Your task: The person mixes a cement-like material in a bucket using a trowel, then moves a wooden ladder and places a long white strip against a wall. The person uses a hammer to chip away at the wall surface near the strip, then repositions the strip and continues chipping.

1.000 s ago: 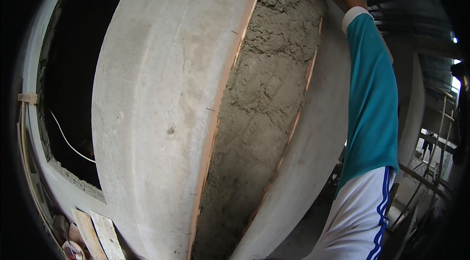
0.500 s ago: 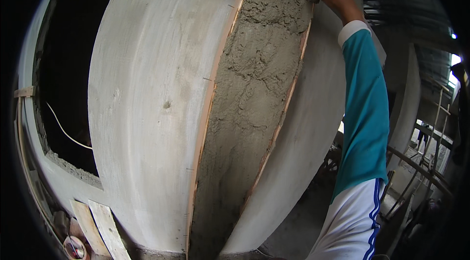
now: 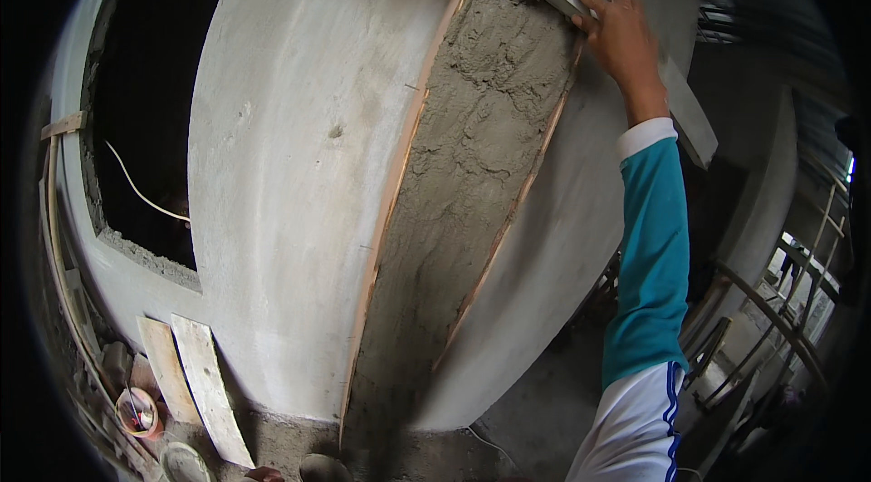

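My right hand [image 3: 626, 46] grips a long pale grey straightedge [image 3: 687, 110], fingers over its upper side and thumb below. The bar slants across a strip of rough wet mortar [image 3: 481, 119] on the column, up near the top of the view. Two thin wooden guide strips edge the mortar: the left strip [image 3: 399, 178] is fixed with several nails, and the right strip [image 3: 517, 201] runs along the other side. The bar appears to lie against both strips. My left hand is out of view; the bar's far left end leaves the picture at the top.
Smooth grey plaster walls [image 3: 290, 164] flank the strip. At left is a dark opening [image 3: 145, 101] with a white cable [image 3: 136, 181]. Two boards [image 3: 204, 382] lean low on the wall, near a bucket [image 3: 139, 414]. Scaffold poles [image 3: 798, 300] stand at right.
The straightedge has come down into fuller view, and mortar now shows above it. My right hand is lower in the picture. The head view has tilted, showing more floor.
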The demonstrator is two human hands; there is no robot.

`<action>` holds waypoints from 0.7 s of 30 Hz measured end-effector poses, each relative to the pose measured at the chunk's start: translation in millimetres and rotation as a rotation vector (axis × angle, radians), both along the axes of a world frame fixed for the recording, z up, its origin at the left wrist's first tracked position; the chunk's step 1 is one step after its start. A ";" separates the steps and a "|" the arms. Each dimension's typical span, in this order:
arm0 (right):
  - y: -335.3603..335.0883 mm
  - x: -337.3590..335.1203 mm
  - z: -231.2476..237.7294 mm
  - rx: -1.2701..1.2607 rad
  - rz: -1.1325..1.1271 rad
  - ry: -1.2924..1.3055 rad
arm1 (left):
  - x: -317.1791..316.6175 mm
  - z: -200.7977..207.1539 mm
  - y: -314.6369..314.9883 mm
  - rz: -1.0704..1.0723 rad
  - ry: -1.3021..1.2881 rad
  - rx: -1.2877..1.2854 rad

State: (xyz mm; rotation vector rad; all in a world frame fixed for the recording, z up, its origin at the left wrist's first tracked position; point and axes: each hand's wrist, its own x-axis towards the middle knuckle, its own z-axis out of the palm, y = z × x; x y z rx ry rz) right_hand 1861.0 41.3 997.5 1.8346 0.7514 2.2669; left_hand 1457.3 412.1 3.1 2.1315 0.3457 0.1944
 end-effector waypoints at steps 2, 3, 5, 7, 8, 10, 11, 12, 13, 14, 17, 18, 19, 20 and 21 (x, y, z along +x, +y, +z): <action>1.8 -3.8 -22.7 0.003 -0.020 0.010 | -11.3 11.8 -13.4 -0.002 -0.005 0.002; 2.8 -4.8 -34.0 0.007 -0.014 0.019 | -14.7 18.0 -19.0 0.004 -0.001 0.014; 4.8 -6.0 -54.9 0.013 -0.021 0.034 | -21.9 29.6 -29.3 0.033 0.080 -0.046; 5.2 -6.9 -75.8 0.005 -0.014 0.033 | -27.9 38.3 -37.9 0.078 0.116 -0.011; 5.4 -7.4 -85.4 0.005 -0.015 0.034 | -29.1 41.2 -41.0 0.061 0.174 0.053; 5.9 -8.0 -102.6 0.009 -0.007 0.030 | -32.8 42.9 -47.7 0.083 0.200 0.057; 6.3 -8.2 -110.2 0.010 -0.003 0.027 | -34.6 42.0 -50.7 0.093 0.213 0.058; 6.5 -8.7 -116.6 0.018 -0.003 0.039 | -36.4 40.4 -52.9 0.100 0.201 0.037; 6.7 -9.0 -122.6 0.024 -0.003 0.053 | -38.0 38.0 -55.0 0.107 0.191 0.016; 7.0 -9.5 -128.3 0.034 -0.013 0.059 | -39.7 35.3 -56.4 0.114 0.182 -0.005; 7.6 -11.2 -145.4 0.023 0.013 0.090 | -42.2 26.9 -58.5 0.093 0.158 0.001; 7.4 -12.2 -152.0 0.015 0.006 0.078 | -41.7 24.5 -58.2 0.084 0.142 0.013; 7.1 -13.6 -159.5 0.014 -0.014 0.082 | -41.5 22.5 -58.2 0.087 0.145 0.034; 6.8 -15.3 -168.0 0.015 -0.031 0.079 | -40.3 20.7 -57.8 0.090 0.149 0.056; 6.5 -17.4 -176.8 0.012 -0.024 0.102 | -39.3 19.1 -57.5 0.093 0.151 0.078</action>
